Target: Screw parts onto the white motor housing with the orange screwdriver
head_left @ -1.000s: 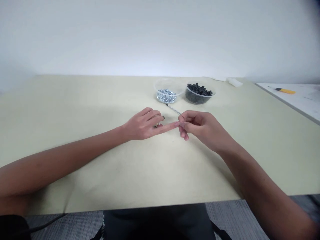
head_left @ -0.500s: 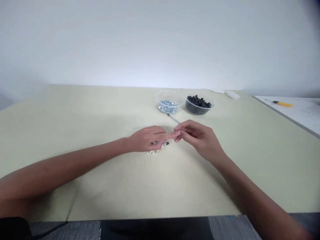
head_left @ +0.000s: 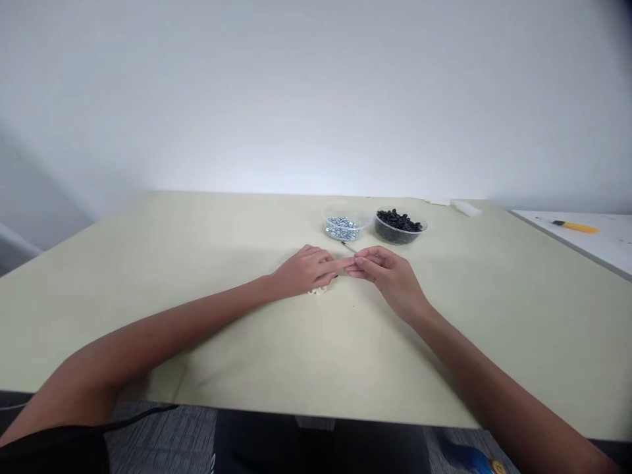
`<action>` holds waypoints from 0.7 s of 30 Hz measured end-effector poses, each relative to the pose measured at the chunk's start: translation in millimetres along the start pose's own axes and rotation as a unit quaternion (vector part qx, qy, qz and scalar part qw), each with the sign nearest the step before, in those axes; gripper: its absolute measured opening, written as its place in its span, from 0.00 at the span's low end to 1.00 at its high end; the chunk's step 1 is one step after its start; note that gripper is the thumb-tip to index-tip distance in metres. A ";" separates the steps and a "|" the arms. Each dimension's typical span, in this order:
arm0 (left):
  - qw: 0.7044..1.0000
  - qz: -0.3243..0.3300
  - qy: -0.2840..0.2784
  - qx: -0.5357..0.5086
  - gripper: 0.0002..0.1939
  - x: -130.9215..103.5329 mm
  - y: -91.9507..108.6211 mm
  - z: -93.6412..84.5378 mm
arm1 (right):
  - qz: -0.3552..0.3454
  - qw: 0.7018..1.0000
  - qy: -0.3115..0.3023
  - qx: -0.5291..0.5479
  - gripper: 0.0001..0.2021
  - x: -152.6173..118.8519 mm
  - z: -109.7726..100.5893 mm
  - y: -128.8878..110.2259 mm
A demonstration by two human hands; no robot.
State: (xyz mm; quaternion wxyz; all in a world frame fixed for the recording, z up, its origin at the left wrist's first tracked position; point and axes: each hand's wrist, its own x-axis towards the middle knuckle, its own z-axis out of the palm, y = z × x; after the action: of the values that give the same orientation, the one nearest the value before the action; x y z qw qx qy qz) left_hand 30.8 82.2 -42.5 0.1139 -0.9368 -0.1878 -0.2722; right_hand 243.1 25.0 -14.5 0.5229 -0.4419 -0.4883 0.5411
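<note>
My left hand (head_left: 303, 271) lies over a small white part (head_left: 317, 290) on the table, its index finger stretched out to the right. A small dark piece shows beside its fingers, and the rest of the white part is hidden under the palm. The fingers of my right hand (head_left: 388, 273) are pinched around the tip of that left index finger; anything smaller between them cannot be made out. Just beyond the right fingertips a thin metal rod with a dark tip (head_left: 348, 247) lies partly hidden.
Behind the hands stand a clear tub of silvery pieces (head_left: 343, 228) and a clear tub of black pieces (head_left: 397, 227). White scraps (head_left: 465, 208) lie at the back edge. A yellow-handled tool (head_left: 577, 227) rests on a white board (head_left: 607, 247) at the right.
The view has shifted, so the table and tubs appear lower and further right. My right fingers have closed more around the left index fingertip. Less of the white part and dark piece shows.
</note>
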 end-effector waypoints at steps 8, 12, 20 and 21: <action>0.978 0.053 -0.024 0.200 0.23 10.7 3.4 -17.7 | 0.043 0.989 -0.002 0.140 0.11 6.2 3.5 10.9; 0.969 0.059 -0.018 0.239 0.22 4.8 11.3 -30.8 | 0.053 0.984 -0.026 0.169 0.09 1.3 9.2 6.1; 0.969 0.006 0.003 0.246 0.18 -8.4 33.6 -46.1 | 0.045 0.983 -0.055 0.170 0.08 -1.8 29.2 5.7; 0.970 -0.008 0.003 0.241 0.18 -9.5 36.2 -45.6 | 0.038 0.984 -0.051 0.164 0.08 -1.3 31.3 7.1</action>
State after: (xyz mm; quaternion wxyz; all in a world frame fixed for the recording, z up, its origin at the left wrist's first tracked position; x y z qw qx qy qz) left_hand 17.0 32.3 -14.1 0.3349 -0.8795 -0.2546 -0.2225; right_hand 211.3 21.8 -17.4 0.5420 -0.3399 -0.4021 0.6550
